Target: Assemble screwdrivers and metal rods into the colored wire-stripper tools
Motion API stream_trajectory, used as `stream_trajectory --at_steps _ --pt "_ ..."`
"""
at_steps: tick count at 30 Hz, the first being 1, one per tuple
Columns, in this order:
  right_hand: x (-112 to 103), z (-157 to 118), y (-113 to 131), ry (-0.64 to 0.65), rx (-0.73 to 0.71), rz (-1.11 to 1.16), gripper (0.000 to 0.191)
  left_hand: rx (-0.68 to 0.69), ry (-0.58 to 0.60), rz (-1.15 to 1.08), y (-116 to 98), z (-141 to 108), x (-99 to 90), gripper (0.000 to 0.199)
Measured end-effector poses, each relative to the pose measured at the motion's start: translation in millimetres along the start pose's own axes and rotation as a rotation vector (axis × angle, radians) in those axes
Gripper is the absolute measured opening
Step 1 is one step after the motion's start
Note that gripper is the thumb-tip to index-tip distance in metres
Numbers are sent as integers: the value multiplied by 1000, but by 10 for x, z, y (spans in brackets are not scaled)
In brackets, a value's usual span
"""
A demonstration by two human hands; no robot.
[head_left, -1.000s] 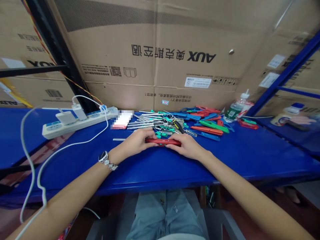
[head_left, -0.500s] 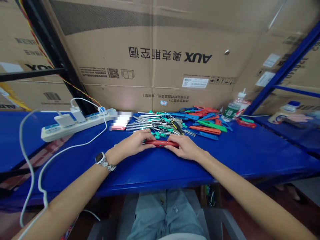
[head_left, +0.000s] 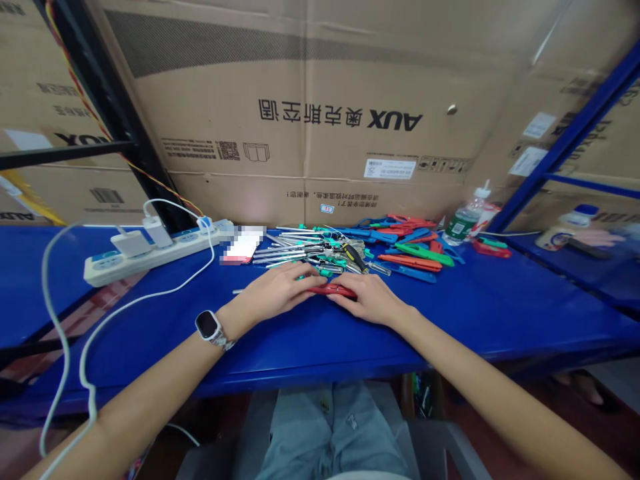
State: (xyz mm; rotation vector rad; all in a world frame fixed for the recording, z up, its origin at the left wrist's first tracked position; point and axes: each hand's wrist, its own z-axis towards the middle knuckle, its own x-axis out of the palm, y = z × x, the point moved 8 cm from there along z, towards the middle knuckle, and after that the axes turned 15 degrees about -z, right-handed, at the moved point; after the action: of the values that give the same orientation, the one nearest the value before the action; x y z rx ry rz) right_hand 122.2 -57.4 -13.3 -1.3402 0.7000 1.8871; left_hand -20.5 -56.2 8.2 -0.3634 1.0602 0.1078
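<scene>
A long, narrow red plastic casing [head_left: 330,290] lies crosswise between my two hands, just above or on the blue table. My left hand [head_left: 285,287] curls round its left end, fingers over the top. At the right end, my right hand [head_left: 373,297] grips it between thumb and fingers. A thin metal rod tip [head_left: 237,291] sticks out to the left from behind my left hand; how it joins the casing is hidden. Right behind my hands lies a heap of metal rods with teal parts [head_left: 300,252]. On it rests a black-and-yellow screwdriver [head_left: 355,257].
Blue, red and green plastic casings [head_left: 420,253] are piled at the back right, near a bottle with a green label [head_left: 457,227]. A white power strip [head_left: 160,253] with trailing cables stands left. A large cardboard box [head_left: 310,160] rises behind the blue table [head_left: 450,327].
My left hand has slid right along the casing, covering more of it, and its wrist has turned. The rod tip shows more on the left. My right hand has barely moved.
</scene>
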Motion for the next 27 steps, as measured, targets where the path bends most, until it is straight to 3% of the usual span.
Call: stream_trajectory --at_steps 4,10,16,21,27 --pt "-5 -8 11 -9 -5 32 27 71 4 52 -102 21 47 30" --pt "-1 -16 15 -19 -3 18 26 54 -16 -20 -121 26 66 32" --pt "35 -6 31 -16 14 -34 25 -6 -25 -94 -40 19 109 29" --pt "16 -22 36 -11 13 -55 26 -146 -70 -231 138 -22 28 25" --pt "-9 -39 49 6 -10 -110 29 -188 5 -286 228 -28 -19 18"
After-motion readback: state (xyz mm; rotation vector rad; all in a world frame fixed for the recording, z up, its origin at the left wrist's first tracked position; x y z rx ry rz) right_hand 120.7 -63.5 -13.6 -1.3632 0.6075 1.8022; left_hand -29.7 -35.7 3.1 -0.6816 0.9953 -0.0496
